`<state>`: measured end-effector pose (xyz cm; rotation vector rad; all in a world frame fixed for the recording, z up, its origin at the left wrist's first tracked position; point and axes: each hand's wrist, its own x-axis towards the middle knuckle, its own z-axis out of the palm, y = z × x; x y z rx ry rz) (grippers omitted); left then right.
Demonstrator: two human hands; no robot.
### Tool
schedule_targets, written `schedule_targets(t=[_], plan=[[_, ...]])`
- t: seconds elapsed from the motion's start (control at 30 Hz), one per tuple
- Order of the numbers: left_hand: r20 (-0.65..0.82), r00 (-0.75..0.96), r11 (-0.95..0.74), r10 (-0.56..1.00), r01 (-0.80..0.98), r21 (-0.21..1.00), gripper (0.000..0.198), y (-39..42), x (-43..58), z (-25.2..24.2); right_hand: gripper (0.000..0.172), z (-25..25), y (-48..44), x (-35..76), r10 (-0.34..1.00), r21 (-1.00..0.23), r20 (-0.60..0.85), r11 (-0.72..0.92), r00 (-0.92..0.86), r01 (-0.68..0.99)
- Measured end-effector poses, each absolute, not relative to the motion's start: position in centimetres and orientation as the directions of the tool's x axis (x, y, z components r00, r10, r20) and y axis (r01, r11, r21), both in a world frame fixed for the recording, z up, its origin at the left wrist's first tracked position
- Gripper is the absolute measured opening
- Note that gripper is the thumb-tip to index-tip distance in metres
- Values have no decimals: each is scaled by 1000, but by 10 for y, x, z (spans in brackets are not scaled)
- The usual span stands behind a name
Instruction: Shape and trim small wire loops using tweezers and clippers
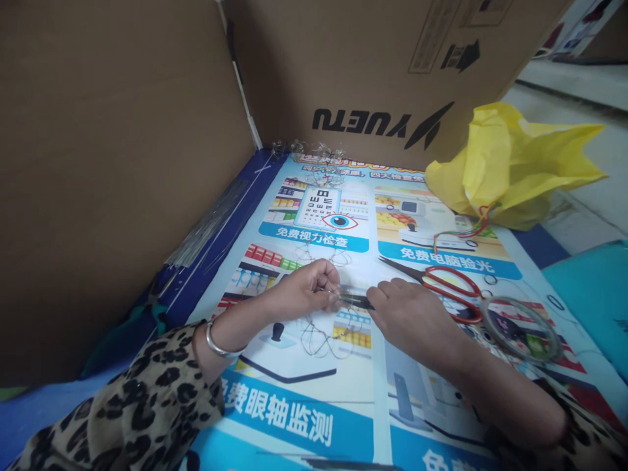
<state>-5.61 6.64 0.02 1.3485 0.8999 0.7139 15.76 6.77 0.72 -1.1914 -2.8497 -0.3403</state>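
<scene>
My left hand [307, 288] pinches a thin piece of wire over a printed poster [314, 405]. My right hand [409, 314] is closed around a small dark tool, likely pliers [357, 300], whose tip meets the wire at my left fingertips. Bent wire loops [324, 339] lie on the poster just below my hands. More finished wire shapes [318, 157] sit at the far edge by the cardboard. Red-handled scissors [441, 281] lie just right of my right hand.
Cardboard walls [112, 163] stand at the left and back. A bundle of straight wires [210, 222] lies along the left wall. A yellow plastic bag [515, 163] sits at the back right, and a coil of wire [520, 327] lies at the right.
</scene>
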Motion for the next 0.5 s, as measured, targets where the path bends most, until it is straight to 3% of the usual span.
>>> schedule_targets(t=[0.2,0.5], plan=[[-125,512,134,850,19,991,19,67,-56,-1,13,10,68,157,699,147,94,694,-709,704],[-115,461,64,880,126,990,18,64,-53,0,14,5,65,159,680,243,131,683,-721,688]])
